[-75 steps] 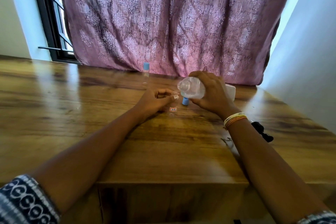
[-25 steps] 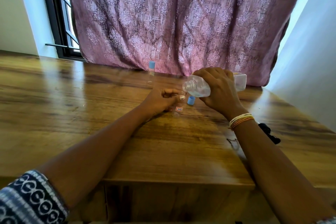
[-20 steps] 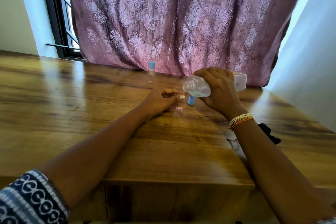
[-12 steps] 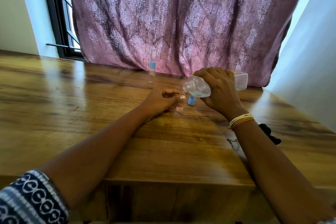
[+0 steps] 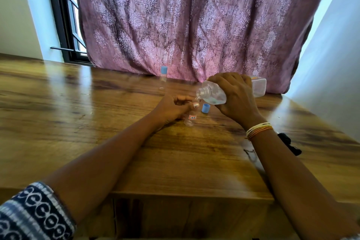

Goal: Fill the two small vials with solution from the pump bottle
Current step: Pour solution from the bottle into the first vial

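Your right hand (image 5: 236, 99) is clamping the tilted bottle (image 5: 214, 94) over the vial (image 5: 190, 120) your left hand (image 5: 171, 109) is pinching; a blue cap (image 5: 205, 108) is lying just beside, a capped vial (image 5: 163, 76) standing near the table's (image 5: 78, 122) far edge.

Glossy wooden table (image 5: 97, 122), clear plastic bottle (image 5: 213, 94), and patterned woven cloth curtain (image 5: 185, 21).

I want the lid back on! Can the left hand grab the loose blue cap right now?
Probably not yet: the left hand is busy holding the open vial. The blue cap lies close by with nothing covering it.
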A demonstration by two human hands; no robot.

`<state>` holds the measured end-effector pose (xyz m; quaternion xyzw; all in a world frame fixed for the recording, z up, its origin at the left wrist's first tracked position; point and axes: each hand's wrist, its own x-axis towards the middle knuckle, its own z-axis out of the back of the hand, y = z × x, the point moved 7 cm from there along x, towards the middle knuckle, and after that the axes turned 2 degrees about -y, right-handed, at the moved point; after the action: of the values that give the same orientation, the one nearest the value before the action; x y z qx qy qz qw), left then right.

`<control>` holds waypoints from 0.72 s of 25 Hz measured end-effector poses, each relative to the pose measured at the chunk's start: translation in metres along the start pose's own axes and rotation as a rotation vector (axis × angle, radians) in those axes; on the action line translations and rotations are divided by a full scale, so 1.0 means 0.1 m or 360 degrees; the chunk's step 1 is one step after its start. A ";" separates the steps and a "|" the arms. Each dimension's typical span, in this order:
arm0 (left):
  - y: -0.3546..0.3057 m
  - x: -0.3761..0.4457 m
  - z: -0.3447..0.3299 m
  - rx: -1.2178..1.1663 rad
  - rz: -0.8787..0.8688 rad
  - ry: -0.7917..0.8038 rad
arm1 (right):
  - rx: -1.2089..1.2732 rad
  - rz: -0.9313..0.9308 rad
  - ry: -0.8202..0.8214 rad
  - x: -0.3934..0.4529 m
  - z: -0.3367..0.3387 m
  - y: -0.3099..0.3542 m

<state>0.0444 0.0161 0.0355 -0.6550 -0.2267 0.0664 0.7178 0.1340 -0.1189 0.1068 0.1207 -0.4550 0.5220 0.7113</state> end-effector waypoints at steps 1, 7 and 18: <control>0.00 0.00 0.00 0.0006 -0.0002 -0.0004 | 0.0003 0.0000 -0.0001 0.00 0.00 0.00; 0.04 0.03 0.02 0.0041 0.0003 0.0017 | -0.0005 0.0005 -0.0012 0.00 0.00 0.01; 0.06 0.05 0.03 0.0009 0.0002 0.0053 | -0.0019 0.0017 -0.0030 0.00 0.01 0.02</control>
<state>0.0486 0.0216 0.0307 -0.6541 -0.2142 0.0565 0.7233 0.1318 -0.1187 0.1072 0.1189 -0.4655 0.5218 0.7049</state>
